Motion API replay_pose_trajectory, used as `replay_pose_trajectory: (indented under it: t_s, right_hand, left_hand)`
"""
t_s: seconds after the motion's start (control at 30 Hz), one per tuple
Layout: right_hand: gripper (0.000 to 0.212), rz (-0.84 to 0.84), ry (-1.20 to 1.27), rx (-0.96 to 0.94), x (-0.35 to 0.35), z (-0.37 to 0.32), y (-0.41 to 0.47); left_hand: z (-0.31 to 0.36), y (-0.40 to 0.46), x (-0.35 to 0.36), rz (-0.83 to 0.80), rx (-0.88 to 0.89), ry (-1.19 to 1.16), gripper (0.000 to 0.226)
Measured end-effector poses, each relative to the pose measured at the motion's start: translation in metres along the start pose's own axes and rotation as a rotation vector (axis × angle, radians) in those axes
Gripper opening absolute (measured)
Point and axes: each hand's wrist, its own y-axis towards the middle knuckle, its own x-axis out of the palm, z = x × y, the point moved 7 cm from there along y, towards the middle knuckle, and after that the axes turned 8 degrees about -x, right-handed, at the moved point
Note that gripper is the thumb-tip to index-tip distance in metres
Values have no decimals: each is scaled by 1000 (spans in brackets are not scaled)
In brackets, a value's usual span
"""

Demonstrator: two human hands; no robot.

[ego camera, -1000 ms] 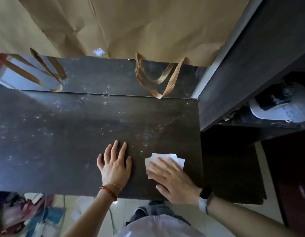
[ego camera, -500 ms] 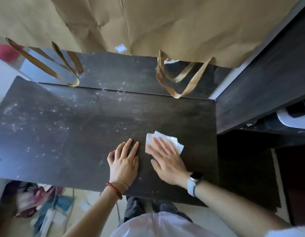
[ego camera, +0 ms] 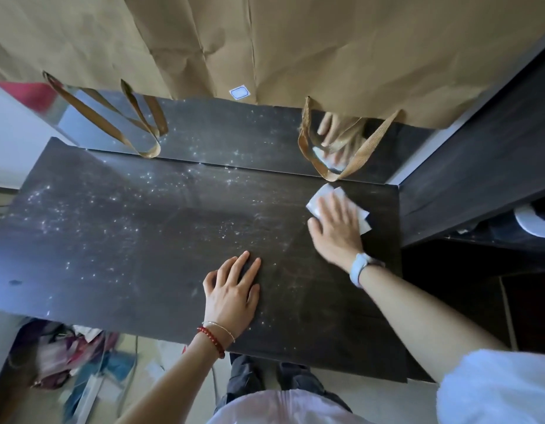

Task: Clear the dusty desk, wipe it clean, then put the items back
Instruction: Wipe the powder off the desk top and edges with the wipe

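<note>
Right hand (ego camera: 337, 229) flat, grip open — pressing wipe (ego camera: 361, 217); left hand (ego camera: 231, 296) splayed on desk (ego camera: 127, 240).

Dim daylight from the left; wide-angle edges warp, blurred.

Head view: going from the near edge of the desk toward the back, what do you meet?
Left hand flat on the desk → right hand pressing the white wipe → brown bag handle loop → brown paper bag at the back.
</note>
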Motion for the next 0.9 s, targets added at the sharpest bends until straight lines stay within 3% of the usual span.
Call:
replay_pose_trajectory:
  t_s: [0.1,0.17,0.4,0.57,0.63,0.8,0.87,0.9]
  right_hand:
    - [53,-103,-27,-309,14,-50,-39]
    - [48,-136,-40,-397,14,-49,-41]
    - [52,-47,-69,-1,-6,20,6]
    - [55,-47,-69,154,-3,19,20]
    - [54,-46,-70,62,-3,-1,23]
    - [54,-206,-69,-506,16,-78,-39]
    - [51,-159,-90,-467,14,-57,-48]
    - [50,-107,-105,-343,10,-34,-45]
  left_hand:
    - [-1,0,1,-22,9,5,46]
    - [0,0,2,-33,5,0,47]
    - [2,-1,-2,-31,8,-5,46]
    - [1,0,-4,-28,32,3,46]
    - [-1,-1,-4,-27,49,5,47]
    - [-15,-3,-3,5,0,-164,59]
    - [-15,-4,-4,17,25,-159,60]
    - [-14,-3,-4,15,32,-161,61]
